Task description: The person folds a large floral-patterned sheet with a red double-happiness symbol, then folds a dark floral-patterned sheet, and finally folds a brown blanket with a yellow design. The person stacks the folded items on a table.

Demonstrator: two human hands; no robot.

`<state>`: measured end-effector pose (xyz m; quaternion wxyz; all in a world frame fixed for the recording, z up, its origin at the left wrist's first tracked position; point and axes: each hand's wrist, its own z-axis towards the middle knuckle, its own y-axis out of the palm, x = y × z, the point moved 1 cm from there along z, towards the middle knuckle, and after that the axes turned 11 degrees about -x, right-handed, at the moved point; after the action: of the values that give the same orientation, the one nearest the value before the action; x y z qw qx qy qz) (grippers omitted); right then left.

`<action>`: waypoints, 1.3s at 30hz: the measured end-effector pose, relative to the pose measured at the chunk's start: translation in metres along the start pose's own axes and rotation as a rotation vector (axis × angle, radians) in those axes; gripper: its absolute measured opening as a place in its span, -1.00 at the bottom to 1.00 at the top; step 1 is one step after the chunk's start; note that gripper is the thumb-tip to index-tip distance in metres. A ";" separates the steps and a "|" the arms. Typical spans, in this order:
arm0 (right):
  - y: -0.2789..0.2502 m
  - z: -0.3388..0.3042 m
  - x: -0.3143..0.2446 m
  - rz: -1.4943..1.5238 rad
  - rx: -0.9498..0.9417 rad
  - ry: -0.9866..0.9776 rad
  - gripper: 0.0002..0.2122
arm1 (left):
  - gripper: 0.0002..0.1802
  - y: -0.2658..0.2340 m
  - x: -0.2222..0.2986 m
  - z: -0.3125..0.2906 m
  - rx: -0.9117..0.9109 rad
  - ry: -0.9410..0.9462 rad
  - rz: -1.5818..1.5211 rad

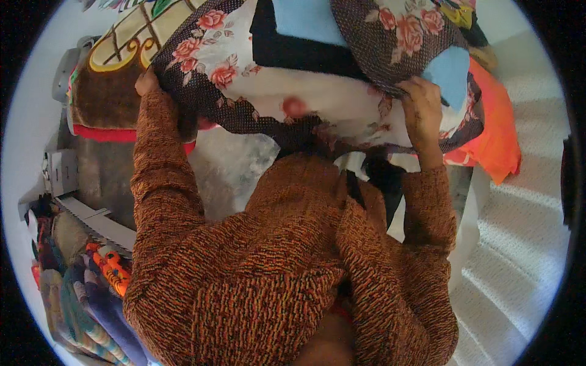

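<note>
A white fabric (329, 91) with pink roses and a dark dotted border is spread in front of me, its near edge hanging toward my body. My left hand (146, 82) is closed at the fabric's left border. On the right, my right hand (422, 110) pinches a turned-over dark flap (390, 58) of the same floral fabric between thumb and fingers. A black cloth (299, 53) lies on the white part, with a light blue cloth (308, 21) over it. Another light blue piece (448, 76) shows beside my right hand, partly under the flap.
A brown and cream blanket (104, 100) with a red edge lies under the fabric at the left. Bright orange cloth (497, 122) hangs out at the right. Patterned pale curtain-like folds (519, 213) line the right side. Clothes and an orange toy-like item (112, 266) are piled lower left.
</note>
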<state>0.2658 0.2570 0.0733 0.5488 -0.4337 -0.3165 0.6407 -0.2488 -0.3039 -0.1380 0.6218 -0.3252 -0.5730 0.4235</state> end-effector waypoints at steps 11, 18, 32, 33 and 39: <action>0.042 -0.132 0.020 0.722 -0.201 0.656 -0.84 | -0.64 -0.050 0.099 -0.173 0.273 0.184 -0.982; 0.128 -0.256 0.033 1.330 -0.198 1.270 -0.69 | -0.68 -0.037 0.176 -0.392 -0.531 0.055 -0.879; 0.222 -0.306 0.045 1.611 -0.287 1.290 -0.74 | -0.16 0.102 0.213 -0.427 -1.528 0.166 -0.571; 0.220 -0.303 0.040 1.601 -0.279 1.294 -0.71 | -0.23 0.133 0.188 -0.425 -1.438 0.313 -0.439; 0.173 -0.263 0.011 1.655 -0.243 1.302 -0.55 | -0.38 -0.003 0.287 -0.452 -1.507 0.330 -0.733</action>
<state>0.4288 0.2151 -0.1928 -0.0416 -0.8257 0.3706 0.4232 0.1937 -0.0103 -0.0688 0.4126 -0.5035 -0.6727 -0.3516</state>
